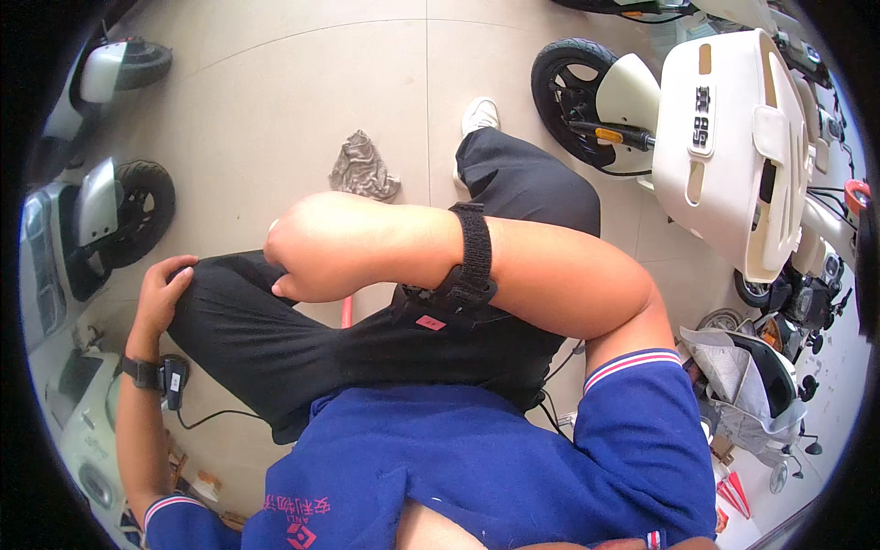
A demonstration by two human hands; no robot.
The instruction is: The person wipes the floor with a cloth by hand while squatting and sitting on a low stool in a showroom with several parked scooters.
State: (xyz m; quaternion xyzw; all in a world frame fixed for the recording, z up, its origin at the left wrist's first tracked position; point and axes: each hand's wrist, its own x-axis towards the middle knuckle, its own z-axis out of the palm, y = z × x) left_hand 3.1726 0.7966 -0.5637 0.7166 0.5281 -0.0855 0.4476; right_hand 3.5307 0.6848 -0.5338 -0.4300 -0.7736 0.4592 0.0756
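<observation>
My left hand rests on my left knee, its fingers lying over the black trousers with nothing held. My right forearm crosses in front of my body. My right hand hangs over my lap, back up and fingers curled in; whatever they may hold is hidden beneath. Each wrist wears a black strap, the right strap carrying a small dark box. A crumpled grey-brown rag lies on the floor beyond my right hand. Partly covered by that forearm, a thin pinkish-red bar shows between my legs.
At right stands a cream scooter with a large front basket and a black front wheel. More scooters line the left, one front wheel close to my left hand. A grey-covered scooter stands behind my right elbow. Pale tiles form the floor.
</observation>
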